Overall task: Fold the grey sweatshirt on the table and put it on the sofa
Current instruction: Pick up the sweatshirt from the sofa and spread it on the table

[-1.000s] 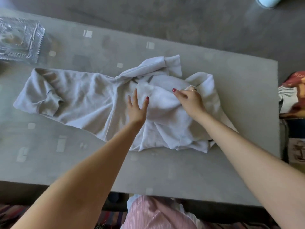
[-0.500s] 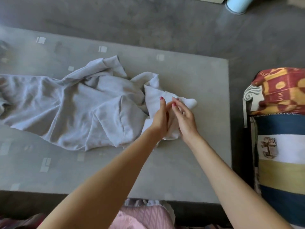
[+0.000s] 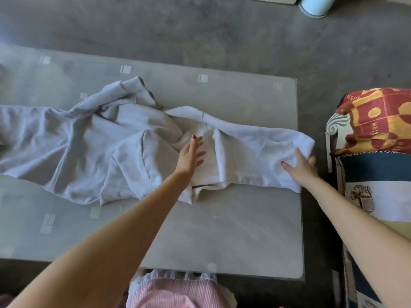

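The grey sweatshirt (image 3: 93,150) lies rumpled across the grey table (image 3: 222,232), its left end running out of view. One sleeve (image 3: 255,150) is stretched out flat to the right as far as the table's right edge. My left hand (image 3: 191,155) lies with straight fingers on the cloth where the sleeve meets the body. My right hand (image 3: 300,166) grips the cuff end of the sleeve, thumb on top and fingers curled under the cloth. The sofa (image 3: 375,196) stands just right of the table.
A red and yellow patterned cushion (image 3: 378,121) lies on the sofa's near end, over striped covers. A pale blue round container (image 3: 315,6) stands on the floor beyond the table. My pink striped garment (image 3: 175,294) shows at the table's near edge.
My right hand has pulled the sleeve out to the right, from a bunch beside my left hand to the table's edge. My left hand has shifted left and flattened on the cloth.
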